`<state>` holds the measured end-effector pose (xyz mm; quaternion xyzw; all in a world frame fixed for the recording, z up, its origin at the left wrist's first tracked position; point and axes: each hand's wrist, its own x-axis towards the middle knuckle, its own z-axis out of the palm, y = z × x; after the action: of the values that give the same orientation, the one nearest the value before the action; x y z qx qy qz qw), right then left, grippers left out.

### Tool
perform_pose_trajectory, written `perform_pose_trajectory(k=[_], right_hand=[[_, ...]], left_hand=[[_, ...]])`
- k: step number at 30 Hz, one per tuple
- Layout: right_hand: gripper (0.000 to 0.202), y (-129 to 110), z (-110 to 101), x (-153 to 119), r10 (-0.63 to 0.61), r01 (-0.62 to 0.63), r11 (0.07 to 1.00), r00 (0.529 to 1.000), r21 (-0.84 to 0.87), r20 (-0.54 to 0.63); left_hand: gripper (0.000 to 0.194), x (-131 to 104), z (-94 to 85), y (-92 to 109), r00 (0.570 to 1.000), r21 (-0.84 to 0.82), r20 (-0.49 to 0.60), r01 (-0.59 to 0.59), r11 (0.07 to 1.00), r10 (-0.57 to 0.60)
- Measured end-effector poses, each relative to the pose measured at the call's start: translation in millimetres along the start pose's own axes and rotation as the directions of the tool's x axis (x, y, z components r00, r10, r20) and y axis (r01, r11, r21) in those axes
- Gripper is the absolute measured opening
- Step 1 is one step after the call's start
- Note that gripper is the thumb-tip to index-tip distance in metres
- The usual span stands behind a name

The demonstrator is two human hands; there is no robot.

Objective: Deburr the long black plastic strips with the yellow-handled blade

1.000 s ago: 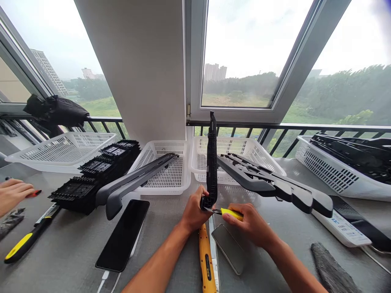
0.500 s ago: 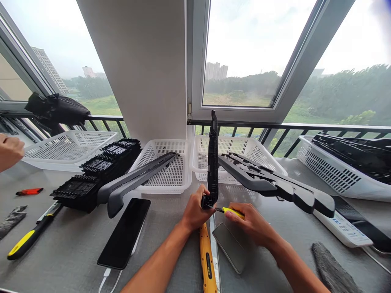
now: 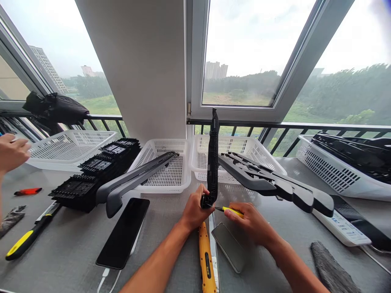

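My left hand is closed around the lower end of a long black plastic trim piece, which stands upright with its ribbed inner side towards me. In my right hand is a small yellow-handled knife, its thin blade pointing left at the bottom end of the trim piece. Whether the tip touches the plastic I cannot tell. Below my hands lie a yellow-orange tool and a grey flat phone-like slab.
White baskets line the window side, with grey trim pieces resting across them. Stacked black plastic parts stand left of a black phone. Further left lie a yellow-black knife and a red cutter. Another person's hand shows at left.
The other person's hand at the far left has come further into view. My hands, the trim piece and the knife have barely moved.
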<state>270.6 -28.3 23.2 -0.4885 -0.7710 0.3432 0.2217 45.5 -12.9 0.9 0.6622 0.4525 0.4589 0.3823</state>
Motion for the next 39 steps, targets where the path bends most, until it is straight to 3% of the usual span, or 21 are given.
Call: perform_pose_trajectory(k=[17,26,39], right_hand=[[0.062,2,-2,1,0.109,-0.108,0.994,0.992,0.022,-0.069],[0.063,-1,-4,0,0.149,-0.148,0.989,0.989,0.023,-0.019],[0.061,3,-1,-1,0.11,-0.111,0.994,0.994,-0.001,-0.026]], left_hand=[[0.028,0,0.9,-5,1.0,0.142,-0.019,-0.007,0.99,0.01],[0.028,-3,1.2,-8,1.0,0.255,0.005,-0.014,0.967,0.013],[0.03,-3,2.1,-10,1.0,0.312,0.002,-0.017,0.95,0.017]])
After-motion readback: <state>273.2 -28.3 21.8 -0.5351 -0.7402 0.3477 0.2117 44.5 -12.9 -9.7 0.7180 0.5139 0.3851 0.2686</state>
